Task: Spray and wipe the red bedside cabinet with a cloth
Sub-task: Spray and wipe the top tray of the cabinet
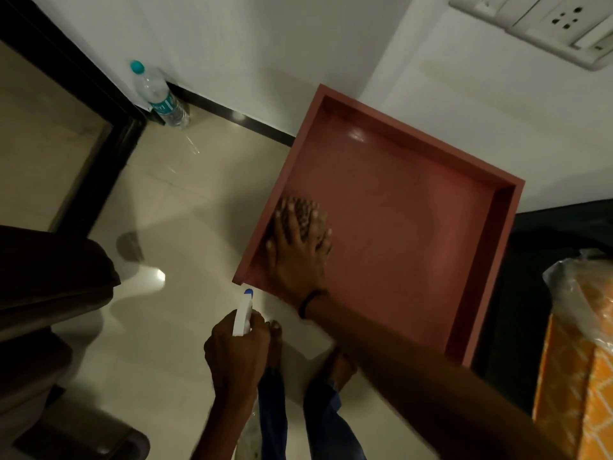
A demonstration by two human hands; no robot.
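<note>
The right hand (295, 247) lies flat on the top of the red cabinet (398, 227), near its left edge. The fingers (292, 224) are spread out and press down on a cloth (303, 214) with a dark pattern. Most of the cloth is hidden under the hand. A dark band (310, 302) goes around the wrist.

The left hand (237, 353) is closed around a spray bottle (242, 315). The bottle has a white head with a blue tip. The tip points up toward the near left corner of the cabinet and is just beside it. The lower part of the bottle is hard to see.

The cabinet top is like a tray, with a raised rim on the back and on both sides. It stands against a white wall (265, 34). A bare foot (275, 340) and blue trousers show on the shiny floor (185, 200) below the hands.

A clear water bottle (159, 94) with a teal cap stands on the floor by the wall, well apart from the cabinet. A white switch plate (544, 24) is on the wall at the top right. Something orange wrapped in plastic (583, 343) is at the right edge
</note>
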